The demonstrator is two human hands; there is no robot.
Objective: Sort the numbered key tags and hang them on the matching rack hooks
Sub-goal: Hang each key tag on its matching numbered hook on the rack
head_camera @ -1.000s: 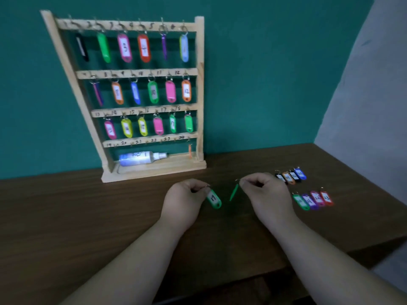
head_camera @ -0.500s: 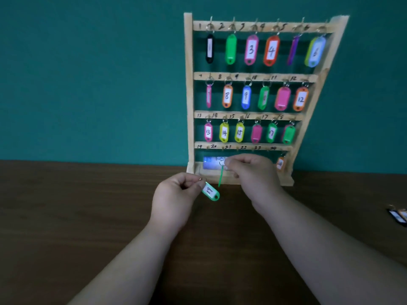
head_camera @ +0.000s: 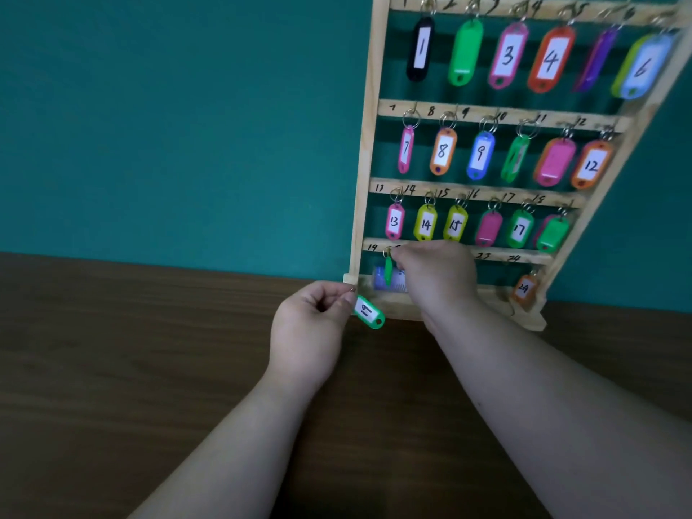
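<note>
A wooden key rack (head_camera: 361, 174) stands on the table against the teal wall, with numbered rails and coloured tags on its three upper rows. My left hand (head_camera: 310, 331) pinches the ring of a green tag marked 19 (head_camera: 369, 312) just in front of the rack's base. My right hand (head_camera: 436, 273) is at the bottom rail, holding a second green tag (head_camera: 388, 269) edge-on by its ring near the hook beside the 19 mark. That tag's number is hidden. An orange tag 24 (head_camera: 524, 288) hangs at the bottom right.
A white and blue tube (head_camera: 380, 280) lies on the rack's base behind the green tag. The brown wooden table (head_camera: 131, 368) spreads out to the left and in front. The rack fills the upper right of the view.
The view has come closer to the rack. My right hand rose from the rack's base to the bottom rail with its green tag. My left hand keeps tag 19 near the base.
</note>
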